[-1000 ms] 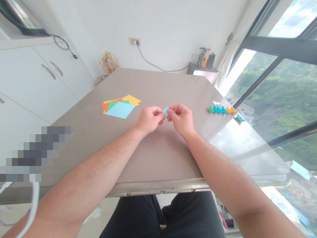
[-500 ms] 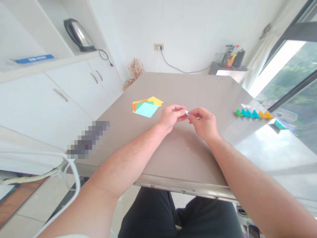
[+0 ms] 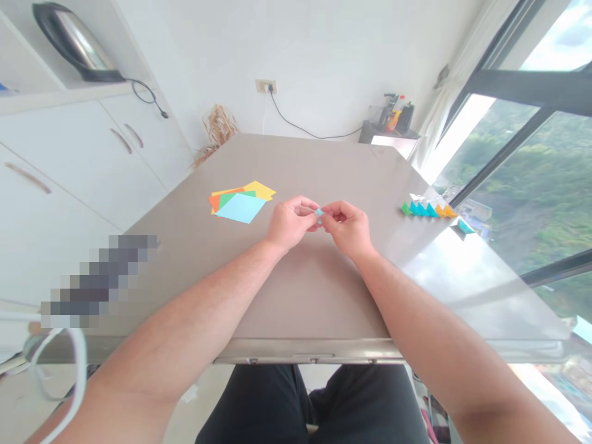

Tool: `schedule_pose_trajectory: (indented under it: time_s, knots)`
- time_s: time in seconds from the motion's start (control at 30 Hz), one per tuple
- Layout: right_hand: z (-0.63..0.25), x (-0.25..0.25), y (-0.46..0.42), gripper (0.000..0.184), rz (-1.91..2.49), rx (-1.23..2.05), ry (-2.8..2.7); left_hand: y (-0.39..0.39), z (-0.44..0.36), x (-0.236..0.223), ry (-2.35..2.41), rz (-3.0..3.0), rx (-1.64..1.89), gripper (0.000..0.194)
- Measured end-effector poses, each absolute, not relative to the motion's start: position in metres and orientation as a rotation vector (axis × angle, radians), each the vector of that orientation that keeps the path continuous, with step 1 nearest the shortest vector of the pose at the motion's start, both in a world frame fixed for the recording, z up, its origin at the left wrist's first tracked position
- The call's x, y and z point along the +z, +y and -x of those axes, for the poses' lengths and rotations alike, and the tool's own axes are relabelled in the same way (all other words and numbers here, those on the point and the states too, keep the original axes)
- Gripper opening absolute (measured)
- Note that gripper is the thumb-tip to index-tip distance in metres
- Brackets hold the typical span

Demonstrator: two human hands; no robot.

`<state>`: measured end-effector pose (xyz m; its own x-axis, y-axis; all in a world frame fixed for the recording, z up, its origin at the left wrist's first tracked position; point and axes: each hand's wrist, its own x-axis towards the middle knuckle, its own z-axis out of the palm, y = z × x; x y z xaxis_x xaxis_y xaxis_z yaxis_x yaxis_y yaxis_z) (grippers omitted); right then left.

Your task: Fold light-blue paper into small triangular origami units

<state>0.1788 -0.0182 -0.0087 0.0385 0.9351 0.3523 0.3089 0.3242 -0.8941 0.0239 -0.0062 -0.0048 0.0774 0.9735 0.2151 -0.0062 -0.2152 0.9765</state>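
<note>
The left hand (image 3: 289,225) and right hand (image 3: 348,228) pinch a small blue paper (image 3: 319,213) between their fingertips, above the table (image 3: 308,290), near its front edge.

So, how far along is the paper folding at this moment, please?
Looks done: the row of small folded green, blue and orange paper pieces on the right of the grey-brown table. In hand: a small light-blue paper piece, between the fingers of the left hand and right hand. Probably left: the flat coloured paper sheets, apparently unfolded.
</note>
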Motion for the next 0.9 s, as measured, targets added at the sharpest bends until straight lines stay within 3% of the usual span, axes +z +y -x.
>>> schedule_pose_trajectory:
  time_s: [0.3,0.6,0.9]
  knots:
    - [-0.1752,-0.0054,-0.0204,0.009,1.074,0.773,-1.443,-0.0085,-0.0286,-0.0073,0.909,-1.386,1.408,0.031]
    - [-0.1763,-0.0136,-0.0144,0.011,1.104,0.716,-1.473,-0.0084,-0.03,-0.0093,1.08,-1.399,1.495,0.015]
    - [-0.1769,-0.0098,-0.0169,0.011,1.044,0.771,-1.461,-0.0119,-0.0274,-0.002,1.063,-1.461,1.392,0.023]
